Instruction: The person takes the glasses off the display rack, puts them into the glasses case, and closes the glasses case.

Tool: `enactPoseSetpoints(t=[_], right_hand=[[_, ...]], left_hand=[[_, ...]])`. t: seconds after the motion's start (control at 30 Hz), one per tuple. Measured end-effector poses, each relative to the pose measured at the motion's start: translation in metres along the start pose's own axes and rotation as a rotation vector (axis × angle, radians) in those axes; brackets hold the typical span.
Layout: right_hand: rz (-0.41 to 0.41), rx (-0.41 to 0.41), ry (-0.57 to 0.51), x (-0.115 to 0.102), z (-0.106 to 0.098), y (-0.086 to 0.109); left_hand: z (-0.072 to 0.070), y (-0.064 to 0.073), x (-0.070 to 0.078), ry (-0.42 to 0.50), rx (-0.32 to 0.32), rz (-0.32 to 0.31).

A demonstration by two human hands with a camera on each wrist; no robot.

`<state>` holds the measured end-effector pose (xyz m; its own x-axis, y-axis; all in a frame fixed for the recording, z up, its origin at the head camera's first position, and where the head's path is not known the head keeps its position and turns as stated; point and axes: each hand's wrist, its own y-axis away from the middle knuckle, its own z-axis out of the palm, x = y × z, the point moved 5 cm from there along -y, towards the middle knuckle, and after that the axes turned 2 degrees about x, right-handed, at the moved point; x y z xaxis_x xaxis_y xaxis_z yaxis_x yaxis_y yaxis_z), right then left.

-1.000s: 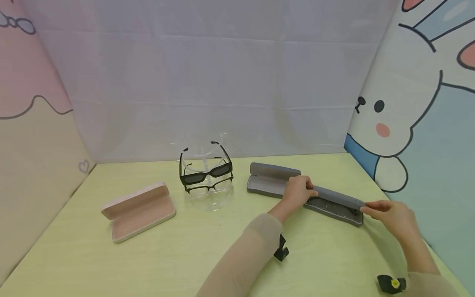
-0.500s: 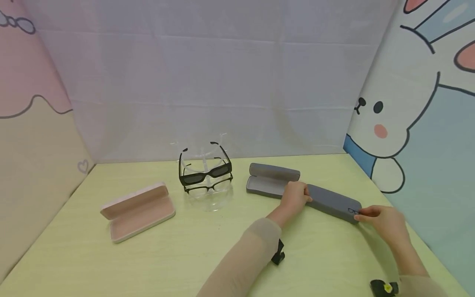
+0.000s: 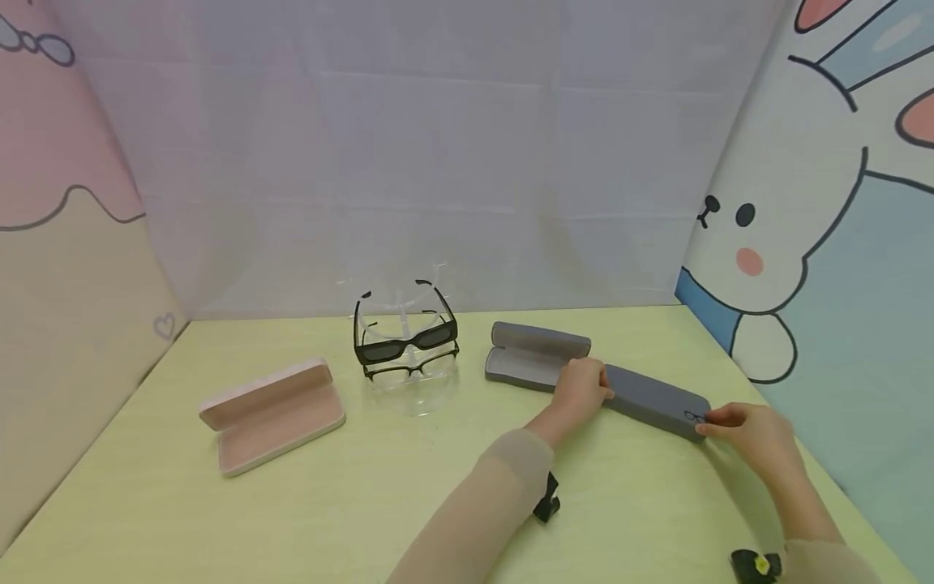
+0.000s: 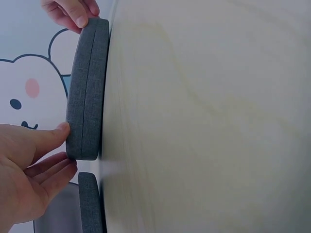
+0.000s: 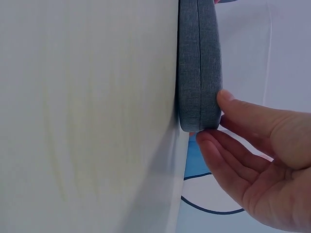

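A grey glasses case (image 3: pixel 652 399) lies closed on the right side of the table, with a small glasses print near its right end. My left hand (image 3: pixel 580 386) holds its left end, the thumb on the lid and the fingers against the end, as the left wrist view shows. At the opposite end my right hand (image 3: pixel 760 434) pinches the case in the same way, thumb (image 5: pixel 227 97) on the lid edge. In the left wrist view the seam of the case (image 4: pixel 87 92) is closed all along. Whatever lies inside is hidden.
A second grey case (image 3: pixel 521 367) stands open just left of my left hand. Black sunglasses (image 3: pixel 383 351) and thin-framed eyeglasses (image 3: pixel 379 375) hang on a clear stand (image 3: pixel 419 401) at the back. An open pink case (image 3: pixel 277 434) is at the left.
The lid of the right grey case has come down from partly raised to closed. My right hand moved slightly left and down with it; over the last half second both hands stay still.
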<state>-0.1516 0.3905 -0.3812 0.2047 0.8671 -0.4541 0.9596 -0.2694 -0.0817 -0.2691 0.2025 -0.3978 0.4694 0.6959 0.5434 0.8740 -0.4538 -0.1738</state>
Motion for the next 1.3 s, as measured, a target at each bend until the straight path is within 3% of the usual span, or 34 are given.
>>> enactPoseSetpoints(t=[0.3, 0.43, 0.57, 0.67, 0.8, 0.9, 1.13, 1.3], right_hand=[[-0.003, -0.041, 0.045, -0.002, 0.001, -0.002], [0.008, 0.044, 0.023, 0.003, 0.001, -0.007], [0.003, 0.19, 0.031, 0.028, 0.014, -0.025], [0.008, 0.217, 0.013, 0.018, 0.014, -0.025], [0.032, 0.207, -0.031, 0.025, 0.03, -0.037], [0.022, 0.247, -0.009, 0.043, 0.049, -0.053], [0.008, 0.209, -0.088, -0.025, 0.031, -0.036], [-0.064, 0.226, -0.148, -0.066, 0.023, -0.024]], left_hand=[[-0.004, 0.007, -0.003, 0.03, -0.013, 0.014], [-0.007, 0.011, -0.003, 0.061, -0.006, 0.007], [-0.011, 0.013, -0.005, 0.109, 0.022, 0.0], [-0.015, 0.015, -0.007, 0.146, 0.033, -0.008], [-0.02, 0.018, -0.011, 0.182, 0.044, -0.005], [-0.026, 0.02, -0.016, 0.208, 0.053, -0.009], [-0.037, 0.025, -0.029, 0.211, 0.095, -0.042], [-0.046, 0.031, -0.037, 0.227, 0.083, -0.056]])
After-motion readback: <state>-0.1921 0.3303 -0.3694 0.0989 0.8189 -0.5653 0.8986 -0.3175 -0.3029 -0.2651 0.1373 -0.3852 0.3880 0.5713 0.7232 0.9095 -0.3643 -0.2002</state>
